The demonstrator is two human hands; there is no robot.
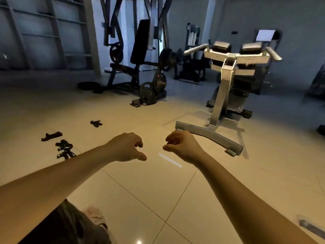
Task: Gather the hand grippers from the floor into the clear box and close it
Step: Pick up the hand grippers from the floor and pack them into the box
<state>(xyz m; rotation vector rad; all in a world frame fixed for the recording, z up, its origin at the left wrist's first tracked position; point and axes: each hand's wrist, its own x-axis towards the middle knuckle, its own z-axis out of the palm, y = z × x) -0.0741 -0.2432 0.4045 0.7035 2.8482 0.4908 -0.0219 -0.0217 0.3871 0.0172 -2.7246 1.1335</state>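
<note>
Hand grippers [65, 149] lie scattered on the tiled floor [158, 199] at the left, one cluster nearest and two more farther out. I see the left hand [125, 147] and right hand [182, 147] side by side above the tiles, fingers loosely curled, holding nothing (blurred clear plastic [311, 226] shows at lower right).

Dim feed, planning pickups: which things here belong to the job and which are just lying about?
Job:
far gripper
left gripper
gripper pile
clear item at the lower right edge, maybe the box, too blurred to tell
left hand and right hand, both empty

Lying about:
grey machine
black machine
weight plates
</note>
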